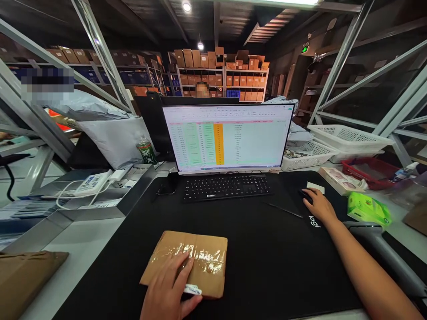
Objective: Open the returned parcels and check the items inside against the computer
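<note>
Presently, the left hand lies on a brown cardboard box, which sits on the black mat at seven o'clock from the keyboard. Its fingers rest close together across the top with the thumb apart, pressing rather than clamping. A white label shows between thumb and forefinger; how firmly it is stuck, I cannot tell. At two o'clock from the box, the right hand is curled around the mouse. The box's shiny tape looks slippery, so a sideways push from that loose left palm could make it slide, and a dragging thumb might peel or smudge the label. A thin dark stick, perhaps a pen, lies at eight o'clock from the mouse; a wide sweep that way could knock it. Glancing up at the screen could also lead to a wrong click.
</note>
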Demonstrator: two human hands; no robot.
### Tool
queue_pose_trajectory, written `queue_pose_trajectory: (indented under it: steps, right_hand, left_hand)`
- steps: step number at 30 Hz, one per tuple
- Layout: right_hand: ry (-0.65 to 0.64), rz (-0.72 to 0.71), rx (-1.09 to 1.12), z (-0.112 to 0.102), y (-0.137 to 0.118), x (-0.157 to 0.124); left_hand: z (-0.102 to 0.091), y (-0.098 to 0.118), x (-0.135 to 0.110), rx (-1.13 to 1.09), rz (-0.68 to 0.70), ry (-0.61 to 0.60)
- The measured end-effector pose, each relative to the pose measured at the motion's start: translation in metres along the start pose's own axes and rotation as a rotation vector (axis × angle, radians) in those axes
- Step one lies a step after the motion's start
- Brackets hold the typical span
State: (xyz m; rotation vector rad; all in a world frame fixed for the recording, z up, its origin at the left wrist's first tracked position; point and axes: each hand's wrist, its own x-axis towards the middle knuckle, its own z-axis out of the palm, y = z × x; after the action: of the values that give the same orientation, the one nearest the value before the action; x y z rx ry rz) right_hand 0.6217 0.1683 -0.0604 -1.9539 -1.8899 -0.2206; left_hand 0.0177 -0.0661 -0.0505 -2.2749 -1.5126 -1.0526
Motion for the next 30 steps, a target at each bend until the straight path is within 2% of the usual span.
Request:
queue_pose_trajectory:
  steps: [3,5,9,10,12,14,15,18,21,24,26,28,30]
  right_hand:
    - [0.019,0.019,0.023,-0.011,-0.005,-0.001]
    - [0.071,0.015,0.022,-0.027,-0.016,-0.003]
    - [0.234,-0.160,0.050,-0.062,-0.057,-0.015]
    - [0.207,-0.207,0.058,-0.067,-0.069,-0.021]
    - [0.041,-0.270,0.016,-0.067,-0.089,-0.036]
    - [-0.153,-0.275,-0.086,-0.058,-0.100,-0.052]
    - [-0.210,-0.260,-0.126,-0.051,-0.102,-0.059]
    - [-0.255,-0.234,-0.101,-0.034,-0.102,-0.071]
    - [-0.265,-0.225,-0.009,-0.033,-0.103,-0.068]
    - [-0.306,-0.185,0.090,-0.050,-0.119,-0.060]
    - [-0.329,-0.189,0.209,-0.071,-0.143,-0.058]
    - [-0.370,-0.241,0.342,-0.097,-0.180,-0.059]
    - [-0.453,-0.349,0.443,-0.125,-0.227,-0.063]
  left_hand:
    - [-0.002,0.007,0.000,-0.033,-0.065,0.021]
    - [-0.005,0.013,-0.001,-0.056,-0.101,0.019]
    - [-0.016,0.028,0.001,-0.128,-0.248,0.010]
    - [-0.018,0.031,0.002,-0.160,-0.299,0.003]
    - [-0.022,0.036,0.004,-0.241,-0.399,-0.008]
    - [-0.024,0.039,0.007,-0.321,-0.485,-0.010]
    - [-0.024,0.040,0.008,-0.354,-0.520,-0.009]
    - [-0.024,0.042,0.009,-0.422,-0.589,-0.012]
    - [-0.024,0.044,0.008,-0.438,-0.585,0.018]
    - [-0.026,0.045,0.006,-0.409,-0.520,0.064]
    - [-0.027,0.045,0.005,-0.405,-0.484,0.083]
    - [-0.027,0.045,0.005,-0.414,-0.481,0.110]
    - [-0.026,0.046,0.005,-0.428,-0.500,0.145]
